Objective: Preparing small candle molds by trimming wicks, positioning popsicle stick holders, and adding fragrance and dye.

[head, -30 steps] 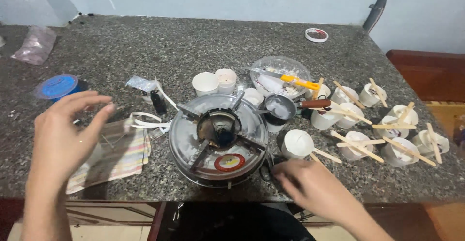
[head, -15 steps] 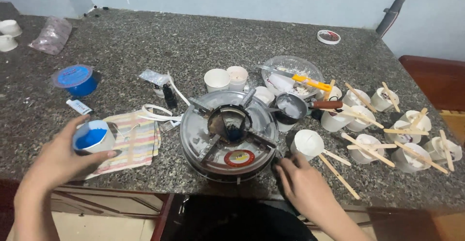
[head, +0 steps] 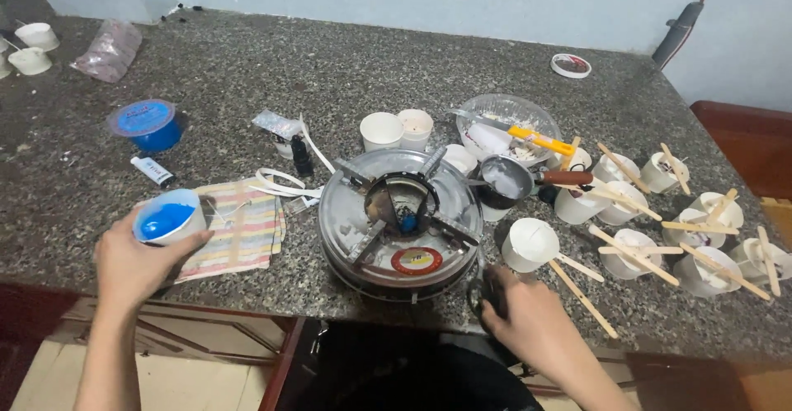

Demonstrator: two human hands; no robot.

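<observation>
Left hand [head: 132,264] grips a cup [head: 168,221] of blue liquid upright; right hand [head: 528,322] closes on what seems the stove [head: 401,225] knob.

I saw a speckled, polished stone counter [head: 247,73] under a shiny metal stove [head: 402,221]. The striped cloth [head: 235,233] looked soft and matt. The sticks [head: 631,254] were pale bare wood, the white cups [head: 528,244] matt paper, the bowl [head: 503,114] clear glossy plastic.
</observation>
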